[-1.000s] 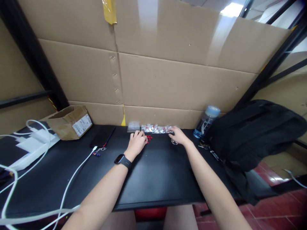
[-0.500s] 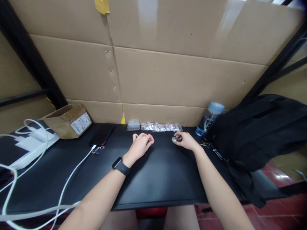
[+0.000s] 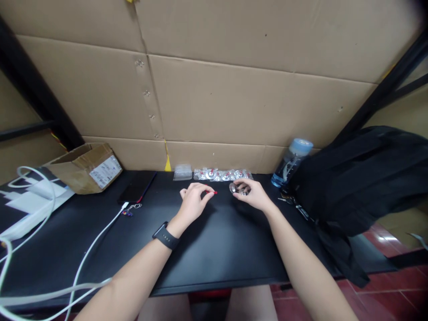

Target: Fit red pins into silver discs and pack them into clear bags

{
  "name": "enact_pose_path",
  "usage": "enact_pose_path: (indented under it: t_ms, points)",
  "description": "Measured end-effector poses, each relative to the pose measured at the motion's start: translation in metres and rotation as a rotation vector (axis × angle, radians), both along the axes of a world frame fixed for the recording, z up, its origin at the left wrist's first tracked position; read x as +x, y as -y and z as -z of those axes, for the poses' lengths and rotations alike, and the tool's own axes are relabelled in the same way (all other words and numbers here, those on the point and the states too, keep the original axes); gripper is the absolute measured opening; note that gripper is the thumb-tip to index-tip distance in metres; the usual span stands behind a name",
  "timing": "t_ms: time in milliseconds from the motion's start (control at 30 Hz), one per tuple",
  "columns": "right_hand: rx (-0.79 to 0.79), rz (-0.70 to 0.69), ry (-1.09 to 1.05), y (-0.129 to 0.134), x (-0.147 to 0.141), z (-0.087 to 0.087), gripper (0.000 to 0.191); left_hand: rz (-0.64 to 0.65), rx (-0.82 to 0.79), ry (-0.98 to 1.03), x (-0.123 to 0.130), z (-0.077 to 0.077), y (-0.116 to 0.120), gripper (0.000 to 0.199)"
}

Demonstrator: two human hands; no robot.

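Observation:
Fingertips of my left hand (image 3: 193, 201) are pinched on a small red piece (image 3: 215, 192), mostly hidden by the fingers. Opposite it, my right hand (image 3: 256, 196) holds a round shiny metal piece (image 3: 232, 188) between thumb and fingers, just above the black tabletop. More silvery metal shows inside the right fingers; whether it is a second piece I cannot tell. Behind both hands, a row of clear packets (image 3: 222, 175) with silver discs and red parts lies along the cardboard wall. A small stack of clear plastic bags (image 3: 183, 172) sits left of that row.
A phone (image 3: 136, 187) with a white cable (image 3: 96, 238) and an open cardboard box (image 3: 87, 171) are at left. To the right stand a blue-lidded water bottle (image 3: 290, 162) and a black backpack (image 3: 364, 178), with keys (image 3: 286, 199) beside it. Cardboard (image 3: 214, 102) closes off the back.
My right hand has moved left, closer to the left hand, and has turned the metal piece so more of it shows. My left hand keeps its pinch on the red piece. The view has shifted slightly.

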State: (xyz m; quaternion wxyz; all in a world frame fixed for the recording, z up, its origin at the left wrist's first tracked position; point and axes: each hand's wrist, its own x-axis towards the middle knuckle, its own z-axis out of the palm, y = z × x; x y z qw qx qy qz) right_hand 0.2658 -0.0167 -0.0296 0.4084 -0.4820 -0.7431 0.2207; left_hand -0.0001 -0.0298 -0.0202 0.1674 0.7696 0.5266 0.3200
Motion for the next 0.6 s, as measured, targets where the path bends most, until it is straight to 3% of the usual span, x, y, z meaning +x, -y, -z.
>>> enact_pose_path:
  t_ms: [233, 600]
  points:
    - [0.091, -0.144, -0.262, 0.028, -0.064, -0.005, 0.040, 0.039, 0.030, 0.115, 0.004, 0.002, 0.003, 0.013]
    - [0.033, -0.180, -0.400, 0.030, -0.069, 0.003, 0.039, 0.029, 0.117, 0.118, 0.008, -0.002, 0.012, 0.011]
